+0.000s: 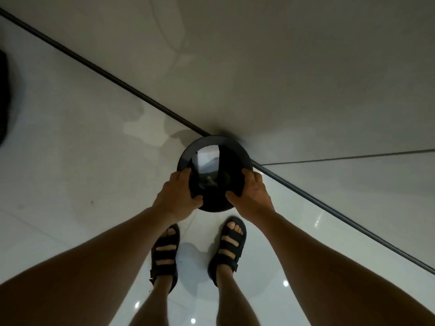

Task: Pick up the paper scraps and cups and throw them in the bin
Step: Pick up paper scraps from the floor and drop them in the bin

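- A round black bin [188, 154] is seen from above. It stands close to the wall [282, 67], where a dark skirting strip [117, 78] meets the glossy tiled floor [70, 161], just ahead of two feet in black sandals [164, 252].
- The left hand [179, 191] is clamped on the near left of the rim, with fingers curled over the edge and the thumb pressed along the near side. The right hand [250, 194] is clamped likewise on the near right. Nothing else is held in either hand.
- No paper scraps or cups are to be seen on the floor. A pale patch and a few dim shapes show inside the bin, but what they are cannot be told — the interior is too dark.
- Whether the bin rests on the floor or is lifted clear cannot be told from this angle.
- It is judged that the bin is being handled rather than filled. The scraps and cups may already be inside, or may lie out of view.
- The bin could be tipped if one side is raised faster than the other, and light contents would be spilled.
- The polished floor looks slippery, so the bin might slide when set down — or a sandal might.
- The wall is near, so the far rim could be knocked against it.
- A dark object [3, 97] at the left edge cannot be identified.
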A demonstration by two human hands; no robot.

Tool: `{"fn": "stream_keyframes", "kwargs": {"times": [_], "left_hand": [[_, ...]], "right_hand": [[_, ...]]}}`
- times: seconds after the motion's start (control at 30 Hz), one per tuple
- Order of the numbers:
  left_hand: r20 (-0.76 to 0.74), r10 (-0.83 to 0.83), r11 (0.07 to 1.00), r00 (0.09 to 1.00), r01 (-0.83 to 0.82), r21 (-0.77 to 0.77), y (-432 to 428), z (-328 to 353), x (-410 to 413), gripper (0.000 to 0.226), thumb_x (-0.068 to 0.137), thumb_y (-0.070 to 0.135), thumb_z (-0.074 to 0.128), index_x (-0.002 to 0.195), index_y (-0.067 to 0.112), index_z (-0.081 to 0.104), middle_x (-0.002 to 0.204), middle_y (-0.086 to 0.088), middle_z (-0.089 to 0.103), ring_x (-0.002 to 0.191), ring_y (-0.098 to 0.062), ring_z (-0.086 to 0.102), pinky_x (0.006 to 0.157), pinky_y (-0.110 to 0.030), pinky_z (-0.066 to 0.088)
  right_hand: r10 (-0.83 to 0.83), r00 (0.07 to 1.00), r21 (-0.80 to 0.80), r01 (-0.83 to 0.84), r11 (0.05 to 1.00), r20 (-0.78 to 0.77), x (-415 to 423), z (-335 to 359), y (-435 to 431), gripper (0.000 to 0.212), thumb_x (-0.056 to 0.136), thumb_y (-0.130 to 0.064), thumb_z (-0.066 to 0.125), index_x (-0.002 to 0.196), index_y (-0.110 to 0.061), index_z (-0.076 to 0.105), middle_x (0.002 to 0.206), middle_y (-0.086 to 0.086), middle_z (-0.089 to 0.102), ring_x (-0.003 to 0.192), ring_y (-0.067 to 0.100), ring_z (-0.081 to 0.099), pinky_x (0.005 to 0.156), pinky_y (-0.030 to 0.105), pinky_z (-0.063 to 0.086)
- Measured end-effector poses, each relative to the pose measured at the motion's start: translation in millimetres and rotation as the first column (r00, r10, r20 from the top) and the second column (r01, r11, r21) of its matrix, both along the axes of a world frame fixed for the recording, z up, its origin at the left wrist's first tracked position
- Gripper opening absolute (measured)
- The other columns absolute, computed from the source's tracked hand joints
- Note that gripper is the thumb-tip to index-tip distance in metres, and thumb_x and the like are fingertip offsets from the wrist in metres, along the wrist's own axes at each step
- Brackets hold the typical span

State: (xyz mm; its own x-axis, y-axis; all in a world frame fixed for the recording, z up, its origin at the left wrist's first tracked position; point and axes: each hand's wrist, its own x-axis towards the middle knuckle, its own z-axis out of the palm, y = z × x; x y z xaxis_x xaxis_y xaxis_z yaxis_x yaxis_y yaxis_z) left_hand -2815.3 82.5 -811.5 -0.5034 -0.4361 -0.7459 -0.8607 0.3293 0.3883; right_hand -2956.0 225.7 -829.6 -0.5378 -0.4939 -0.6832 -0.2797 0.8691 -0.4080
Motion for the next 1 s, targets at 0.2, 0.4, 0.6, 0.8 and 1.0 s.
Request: {"fn": "stream_keyframes", "kwargs": {"times": [0.2, 0.4, 0.6, 0.8, 1.0], "left_hand": [[-0.034, -0.094, 0.994, 0.995, 0.092, -0.066, -39.2, 93.6, -15.8, 0.081, 0.085, 0.048, 0.061, 0.149, 0.021, 0.018, 0.148, -0.012, 0.029, 0.130, -0.036, 0.038, 0.100, -0.042, 0.039], [-0.089, -0.290, 0.954, 0.953, 0.280, -0.106, -54.9, 226.6, -35.0, 0.085, 0.086, 0.053, 0.057, 0.151, 0.020, 0.014, 0.155, -0.010, 0.020, 0.140, -0.034, 0.023, 0.111, -0.043, 0.028], [-0.107, -0.545, 0.830, 0.832, 0.516, -0.212, -18.0, 360.5, -61.8, 0.082, 0.085, 0.055, 0.056, 0.150, 0.020, 0.020, 0.152, -0.012, 0.025, 0.137, -0.035, 0.026, 0.111, -0.043, 0.029], [-0.147, -0.730, 0.681, 0.667, 0.692, -0.240, 83.6, 448.7, -94.7, 0.082, 0.087, 0.057, 0.052, 0.152, 0.023, 0.014, 0.157, -0.006, 0.017, 0.141, -0.028, 0.021, 0.114, -0.040, 0.025], [-0.157, -0.884, 0.467, 0.440, 0.846, -0.257, 236.1, 498.8, -99.7, 0.083, 0.088, 0.057, 0.051, 0.152, 0.022, 0.012, 0.157, -0.006, 0.017, 0.142, -0.027, 0.020, 0.115, -0.039, 0.022]], "right_hand": [[-0.045, 0.996, -0.033, 0.042, 0.999, -0.082, -3.7, 90.1, 9.7, 0.079, 0.084, -0.047, 0.068, 0.147, -0.027, 0.025, 0.150, 0.001, 0.031, 0.134, 0.026, 0.038, 0.098, 0.037, 0.043], [-0.086, 0.984, -0.037, 0.081, 0.996, -0.159, 5.3, 229.8, 26.3, 0.085, 0.087, -0.048, 0.065, 0.153, -0.023, 0.018, 0.160, 0.001, 0.016, 0.143, 0.027, 0.025, 0.111, 0.043, 0.035], [-0.262, 0.931, -0.090, 0.247, 0.965, -0.253, 15.2, 367.5, 85.8, 0.084, 0.088, -0.047, 0.064, 0.153, -0.021, 0.019, 0.158, 0.003, 0.018, 0.142, 0.027, 0.025, 0.110, 0.040, 0.033], [-0.449, 0.821, -0.130, 0.432, 0.892, -0.352, 32.5, 464.6, 193.7, 0.083, 0.088, -0.050, 0.063, 0.153, -0.023, 0.020, 0.158, 0.003, 0.021, 0.141, 0.027, 0.027, 0.112, 0.043, 0.035], [-0.649, 0.667, -0.165, 0.640, 0.751, -0.366, 89.8, 503.3, 335.1, 0.082, 0.087, -0.049, 0.063, 0.153, -0.023, 0.021, 0.157, 0.004, 0.021, 0.141, 0.026, 0.027, 0.111, 0.039, 0.033]]}}
